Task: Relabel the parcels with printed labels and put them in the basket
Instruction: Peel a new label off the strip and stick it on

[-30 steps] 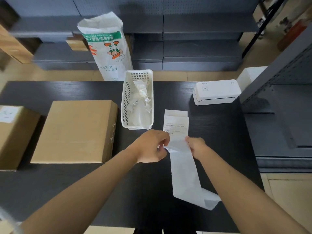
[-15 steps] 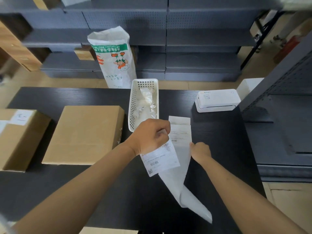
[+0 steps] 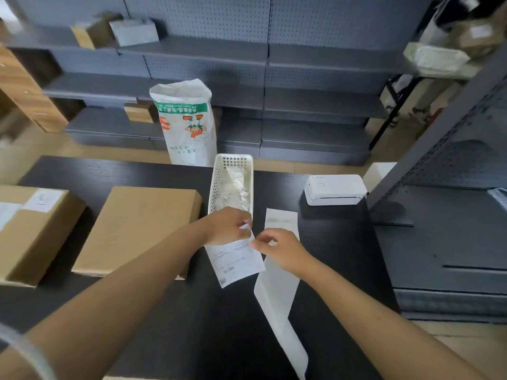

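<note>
Left hand (image 3: 229, 226) fingers pinch printed label (image 3: 238, 260) top, white, barcoded, curled; right hand (image 3: 279, 249) fingers grip its 3 o'clock edge.

Both bare arms reach out over the counter (image 3: 170, 338). The left hand (image 3: 229, 225) is curled, pinching with fingers and thumb. The right hand (image 3: 282, 249) is just beside it, fingertips pinched together too.

Single head-worn wide-angle view, looking forward and down over black table (image 3: 164, 338); hands close, shelving (image 3: 315, 105) far.
</note>
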Demonstrator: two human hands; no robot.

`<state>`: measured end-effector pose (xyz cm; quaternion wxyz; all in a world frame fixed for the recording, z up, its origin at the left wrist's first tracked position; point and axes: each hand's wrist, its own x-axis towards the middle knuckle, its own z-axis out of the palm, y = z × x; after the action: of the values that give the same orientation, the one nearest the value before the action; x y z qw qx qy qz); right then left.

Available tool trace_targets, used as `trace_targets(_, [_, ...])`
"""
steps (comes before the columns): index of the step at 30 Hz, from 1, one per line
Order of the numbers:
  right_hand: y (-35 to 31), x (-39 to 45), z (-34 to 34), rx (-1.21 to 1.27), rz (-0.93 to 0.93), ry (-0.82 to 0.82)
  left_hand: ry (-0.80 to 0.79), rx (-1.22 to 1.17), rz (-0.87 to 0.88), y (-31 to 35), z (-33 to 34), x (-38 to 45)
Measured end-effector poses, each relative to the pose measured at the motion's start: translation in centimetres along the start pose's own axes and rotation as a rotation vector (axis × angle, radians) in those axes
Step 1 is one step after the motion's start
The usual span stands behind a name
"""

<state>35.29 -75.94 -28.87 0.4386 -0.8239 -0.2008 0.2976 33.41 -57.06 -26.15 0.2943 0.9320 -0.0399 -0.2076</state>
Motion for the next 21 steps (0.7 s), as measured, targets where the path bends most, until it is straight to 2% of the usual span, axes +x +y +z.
trace_targets(5, [-2.5,2.1,4.0,0.011,0.04,0.039,0.066,-0.094,-0.007,-4.1,-3.2,-2.7])
trace_targets(8, [-4.5,3.7,7.3,0.046,0.09,0.096,0.142,-0.208,-0.054,-9.1,-5.0,-5.3])
trace_targets(10, [-6.1,4.7,10.1,0.094,0.132,0.146,0.132,-0.287,-0.1,-13.3,-6.1,-7.3])
trace_targets(15, [-9.8,8.1,16.9,0.172,0.2,0.211,0.135,-0.315,-0.179,-21.6,-8.1,-11.2])
trace_targets(18, [-11.1,10.2,20.4,0.088,0.25,0.27,0.204,-0.3,-0.221,-24.7,-8.5,-12.2])
trace_targets(21, [-11.6,12.3,22.5,-0.131,0.291,0.296,0.27,-0.307,-0.271,-26.9,-8.5,-12.4])
